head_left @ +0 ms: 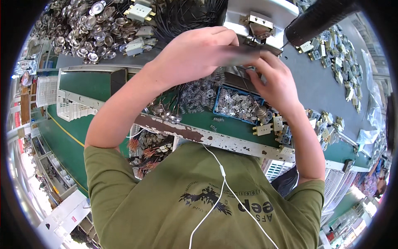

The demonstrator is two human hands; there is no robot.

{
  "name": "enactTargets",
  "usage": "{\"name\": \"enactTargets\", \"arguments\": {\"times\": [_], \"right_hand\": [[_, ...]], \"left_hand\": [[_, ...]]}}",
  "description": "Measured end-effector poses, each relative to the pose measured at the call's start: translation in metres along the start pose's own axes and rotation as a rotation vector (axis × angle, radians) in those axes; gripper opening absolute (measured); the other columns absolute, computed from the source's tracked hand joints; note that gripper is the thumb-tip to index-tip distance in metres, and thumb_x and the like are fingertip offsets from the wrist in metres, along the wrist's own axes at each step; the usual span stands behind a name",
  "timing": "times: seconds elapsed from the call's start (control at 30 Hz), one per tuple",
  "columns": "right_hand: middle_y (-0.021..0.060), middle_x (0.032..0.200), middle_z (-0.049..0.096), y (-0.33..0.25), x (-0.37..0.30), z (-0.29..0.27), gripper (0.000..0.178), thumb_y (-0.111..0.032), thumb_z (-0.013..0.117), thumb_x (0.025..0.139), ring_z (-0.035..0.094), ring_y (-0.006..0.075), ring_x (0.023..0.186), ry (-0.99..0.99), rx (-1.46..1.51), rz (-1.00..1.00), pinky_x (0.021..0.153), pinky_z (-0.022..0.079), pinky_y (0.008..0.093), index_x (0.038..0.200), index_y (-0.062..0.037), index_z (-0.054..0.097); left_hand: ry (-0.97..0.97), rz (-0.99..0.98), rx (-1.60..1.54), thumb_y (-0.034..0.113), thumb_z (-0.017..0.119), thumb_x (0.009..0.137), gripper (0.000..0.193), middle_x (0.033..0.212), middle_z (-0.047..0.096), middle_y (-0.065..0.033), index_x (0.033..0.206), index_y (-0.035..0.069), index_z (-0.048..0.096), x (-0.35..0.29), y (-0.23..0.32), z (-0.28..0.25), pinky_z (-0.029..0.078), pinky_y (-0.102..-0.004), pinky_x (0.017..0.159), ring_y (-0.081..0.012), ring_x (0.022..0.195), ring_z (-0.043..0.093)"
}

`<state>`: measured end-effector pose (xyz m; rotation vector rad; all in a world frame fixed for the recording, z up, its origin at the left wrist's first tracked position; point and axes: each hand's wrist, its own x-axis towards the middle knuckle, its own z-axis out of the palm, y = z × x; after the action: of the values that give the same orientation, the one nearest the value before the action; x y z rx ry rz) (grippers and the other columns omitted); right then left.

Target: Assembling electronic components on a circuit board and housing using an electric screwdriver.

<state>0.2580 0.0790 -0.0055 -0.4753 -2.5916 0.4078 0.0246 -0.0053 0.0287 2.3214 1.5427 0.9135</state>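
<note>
My left hand is raised in front of a white press, its fingers closed on a blurred grey metal part. My right hand meets it from the right, and its fingertips pinch the same part's end. Just under both hands lie a blue tray of small shiny metal pieces and a heap of coil springs. The metal fixture of the press sits right behind the hands.
A pile of round metal caps and cream switch bodies lies far left. More cream parts sit by the chipped white bench edge. Loose parts cover the grey surface on the right. A black handle hangs above.
</note>
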Motion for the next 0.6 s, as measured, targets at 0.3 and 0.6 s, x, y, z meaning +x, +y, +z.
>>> {"name": "enactTargets", "arguments": {"times": [0.3,0.6], "right_hand": [[0.0107,0.130,0.067,-0.005,-0.002,-0.024,0.036,-0.003,0.072,0.089,0.070,0.0256,0.084,-0.163,0.098,0.182,0.077,0.058,0.0352,0.125,-0.0090,0.071],[0.0040,0.105,0.076,-0.011,0.006,0.012,0.025,-0.019,0.081,0.087,0.070,0.0206,0.064,0.047,-0.069,0.128,0.061,0.057,0.0303,0.110,-0.0107,0.074]], "left_hand": [[0.000,-0.066,-0.014,0.005,0.071,0.091,0.012,0.091,0.065,-0.0106,0.098,0.001,0.062,-0.023,-0.004,-0.008,0.054,-0.0365,0.074,-0.0257,0.082,0.067],[0.001,-0.060,-0.061,0.012,0.068,0.093,0.010,0.092,0.066,-0.0100,0.095,0.004,0.061,-0.018,-0.003,-0.002,0.055,-0.0408,0.074,-0.0312,0.087,0.068]]}}
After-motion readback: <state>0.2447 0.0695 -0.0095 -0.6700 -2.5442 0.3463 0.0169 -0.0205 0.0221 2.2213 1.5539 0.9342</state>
